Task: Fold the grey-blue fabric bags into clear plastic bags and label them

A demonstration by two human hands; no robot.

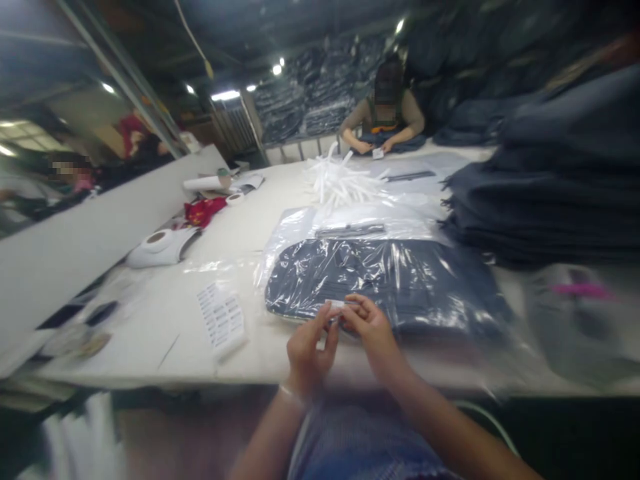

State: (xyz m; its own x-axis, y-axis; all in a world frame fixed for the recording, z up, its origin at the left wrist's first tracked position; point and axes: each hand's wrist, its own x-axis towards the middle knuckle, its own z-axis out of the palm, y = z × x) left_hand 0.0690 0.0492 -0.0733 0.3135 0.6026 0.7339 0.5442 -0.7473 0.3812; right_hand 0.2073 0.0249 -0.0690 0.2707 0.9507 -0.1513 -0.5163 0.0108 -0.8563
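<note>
Fingertips of 2 bare hands pinch a small white label [337, 305], the left hand [311, 350] gripping it from its left and the right hand [371, 325] from its right, above the near edge of a clear plastic bag [287, 230] at a long white table [165, 313]. Inside the bag lies a folded dark garment [330, 267], its plastic catching the overhead lights. Left of the bag, 1 sheet of printed stickers [220, 313] rests flat on the tabletop; farther left sit a white roll [156, 241] and, behind it, a red cloth [204, 212]. Beyond the bag, white strips [345, 181] spread in a loose heap. At right rises a tall stack of dark garments [555, 173], with a pink item [583, 291], blurred, in front of it. Across the table, 1 co-worker [410, 115] holds a small white piece [379, 153] over dark fabric [410, 143].
</note>
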